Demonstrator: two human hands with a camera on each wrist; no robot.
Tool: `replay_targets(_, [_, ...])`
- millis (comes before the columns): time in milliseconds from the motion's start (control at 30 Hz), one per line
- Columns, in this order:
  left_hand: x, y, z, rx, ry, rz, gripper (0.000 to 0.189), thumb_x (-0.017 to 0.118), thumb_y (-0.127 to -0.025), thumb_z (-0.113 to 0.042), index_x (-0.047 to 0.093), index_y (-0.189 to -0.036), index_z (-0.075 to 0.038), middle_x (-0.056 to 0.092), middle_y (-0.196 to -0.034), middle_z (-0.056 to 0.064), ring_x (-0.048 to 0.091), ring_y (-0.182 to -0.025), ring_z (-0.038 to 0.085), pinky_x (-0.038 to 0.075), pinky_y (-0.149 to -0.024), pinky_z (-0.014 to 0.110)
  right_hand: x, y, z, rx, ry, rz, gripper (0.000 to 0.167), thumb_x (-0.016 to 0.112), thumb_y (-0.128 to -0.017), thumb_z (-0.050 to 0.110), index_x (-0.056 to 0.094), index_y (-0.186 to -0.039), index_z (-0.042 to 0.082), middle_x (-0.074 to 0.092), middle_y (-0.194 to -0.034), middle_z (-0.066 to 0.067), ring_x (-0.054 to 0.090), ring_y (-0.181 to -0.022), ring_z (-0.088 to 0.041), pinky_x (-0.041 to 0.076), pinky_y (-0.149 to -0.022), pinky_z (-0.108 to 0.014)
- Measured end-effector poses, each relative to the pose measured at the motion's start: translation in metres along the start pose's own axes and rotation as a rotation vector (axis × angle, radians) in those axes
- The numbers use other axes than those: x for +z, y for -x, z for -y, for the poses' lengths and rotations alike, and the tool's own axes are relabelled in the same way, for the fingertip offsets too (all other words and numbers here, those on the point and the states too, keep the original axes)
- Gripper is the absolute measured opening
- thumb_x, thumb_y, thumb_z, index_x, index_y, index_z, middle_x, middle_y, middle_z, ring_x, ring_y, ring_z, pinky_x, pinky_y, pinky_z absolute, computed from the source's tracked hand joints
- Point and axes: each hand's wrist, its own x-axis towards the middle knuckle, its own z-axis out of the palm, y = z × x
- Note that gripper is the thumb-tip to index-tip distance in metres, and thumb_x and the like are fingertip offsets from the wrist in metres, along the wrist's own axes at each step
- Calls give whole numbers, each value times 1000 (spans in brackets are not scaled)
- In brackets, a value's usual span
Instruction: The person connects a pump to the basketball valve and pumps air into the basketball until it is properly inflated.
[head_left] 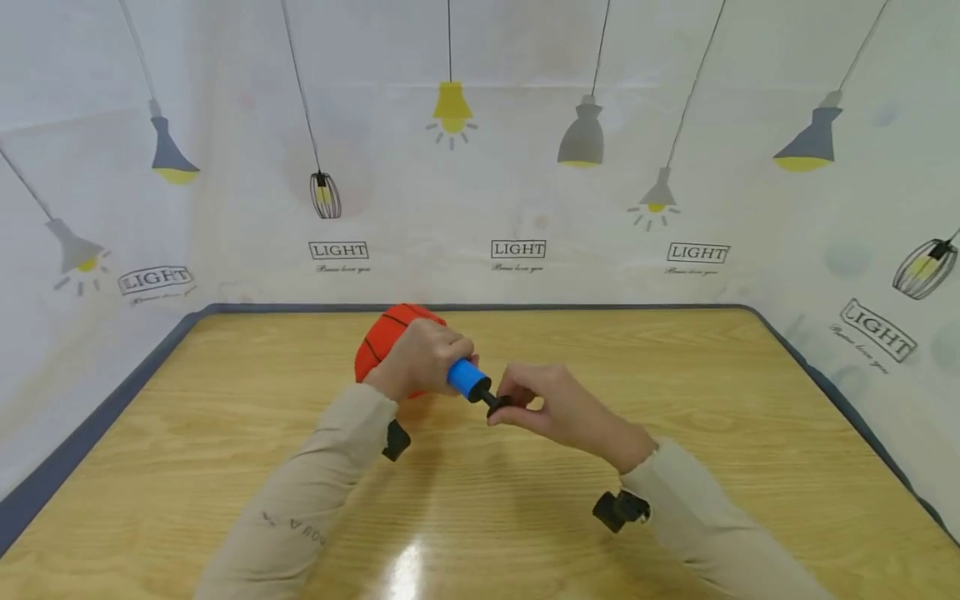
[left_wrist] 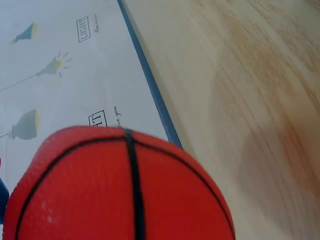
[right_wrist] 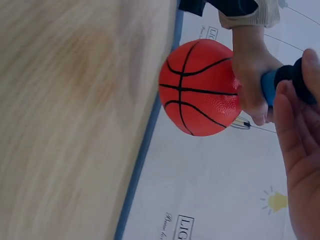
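Observation:
A small blue hand pump [head_left: 467,379] with a black plunger handle [head_left: 498,406] is held tilted above the table. My left hand [head_left: 426,354] grips its blue barrel, covering most of it. The right hand [head_left: 558,408] pinches the black handle between thumb and fingers. Beyond the left hand is a red-orange toy basketball [head_left: 377,343] with black lines, partly hidden by that hand in the head view. The ball [left_wrist: 85,190] fills the bottom of the left wrist view. In the right wrist view, the ball [right_wrist: 197,105] appears right beside the left hand; the pump's far end is hidden.
A light wood table [head_left: 712,392] with a dark blue edge [head_left: 600,307] lies beneath both hands. White sheeting [head_left: 390,183] printed with lamps and "LIGHT" labels stands along the back and sides. Black camera mounts [head_left: 619,509] sit at both wrists.

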Motion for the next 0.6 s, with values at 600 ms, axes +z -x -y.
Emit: replay_targets(600, [0,-10,-9,-53,47,-31,18,68,-63,-15,51,-60,-11,49,-49,-4,45,-40,8,36,-40,19,-2,16,-3,26,-511,-34,12,56,-84,8,48,-84,-1,57,-73,-13,57,-61,-15,49,-54,-30])
